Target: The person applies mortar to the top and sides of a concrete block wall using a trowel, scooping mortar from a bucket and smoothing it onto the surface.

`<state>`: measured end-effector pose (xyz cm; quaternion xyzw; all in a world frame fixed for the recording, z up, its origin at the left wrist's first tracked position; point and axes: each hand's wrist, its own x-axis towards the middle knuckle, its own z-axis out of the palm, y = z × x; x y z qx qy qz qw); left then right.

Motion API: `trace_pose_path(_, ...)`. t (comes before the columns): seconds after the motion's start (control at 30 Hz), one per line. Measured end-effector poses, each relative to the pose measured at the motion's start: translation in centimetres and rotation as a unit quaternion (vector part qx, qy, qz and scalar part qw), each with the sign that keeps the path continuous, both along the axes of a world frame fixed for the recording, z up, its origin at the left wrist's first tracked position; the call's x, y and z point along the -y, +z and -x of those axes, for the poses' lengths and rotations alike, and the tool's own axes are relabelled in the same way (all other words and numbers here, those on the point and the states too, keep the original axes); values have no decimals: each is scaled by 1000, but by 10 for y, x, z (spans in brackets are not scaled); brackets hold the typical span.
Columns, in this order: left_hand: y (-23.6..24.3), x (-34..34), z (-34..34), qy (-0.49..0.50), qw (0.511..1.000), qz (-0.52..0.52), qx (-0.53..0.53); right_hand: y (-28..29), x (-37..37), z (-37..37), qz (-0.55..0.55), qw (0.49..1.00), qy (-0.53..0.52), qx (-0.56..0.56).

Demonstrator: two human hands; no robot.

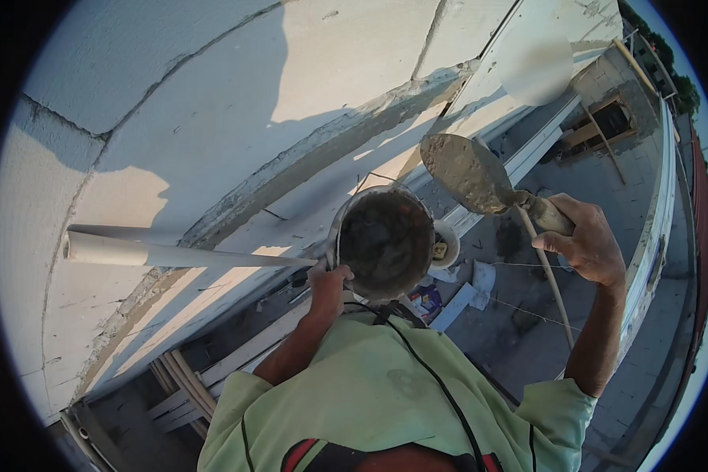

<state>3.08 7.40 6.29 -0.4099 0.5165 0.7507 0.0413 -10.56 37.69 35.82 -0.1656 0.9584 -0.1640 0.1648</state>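
My left hand point(328, 282) is closed on the near left rim of a bucket point(385, 291), just in front of my chest. The bucket has a thin wire handle, and its shadowed inside looks dark and crusted; how full it is I cannot tell. Out to the right, my right hand point(586, 237) grips a trowel point(466, 171) by its handle. The rounded blade points left, past the bucket's far right side, and is coated with grey mortar.
A pale block wall point(220, 118) with a rough mortar ledge rises ahead and left. From it a white pipe point(149, 252) juts toward my left hand. Below stand a smaller white bucket point(446, 245), a leaning pole point(551, 275) and several planks point(244, 350). A long beam point(645, 267) runs along the right.
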Motion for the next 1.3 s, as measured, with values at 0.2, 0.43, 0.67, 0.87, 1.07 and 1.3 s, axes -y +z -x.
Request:
trace_pose_path(0.2,-1,-15,2,23,997,-36,-58,-154,43,-38,-193,965,135,-116)
trace_pose_path(0.43,5,-20,-8,-71,989,122,-45,-214,51,-34,-162,957,239,-11)
trace_pose_path(0.67,12,-10,-10,-58,990,101,-75,-255,56,-57,-55,980,136,136)
trace_pose_path(0.87,20,-19,-12,-18,995,31,-93,-255,78,-63,12,986,77,146)
trace_pose_path(1.07,9,-16,-5,15,993,-7,-114,-234,64,-52,56,992,79,87)
trace_pose_path(1.3,-3,-6,4,19,987,-89,-130,-158,46,-20,30,991,78,104)
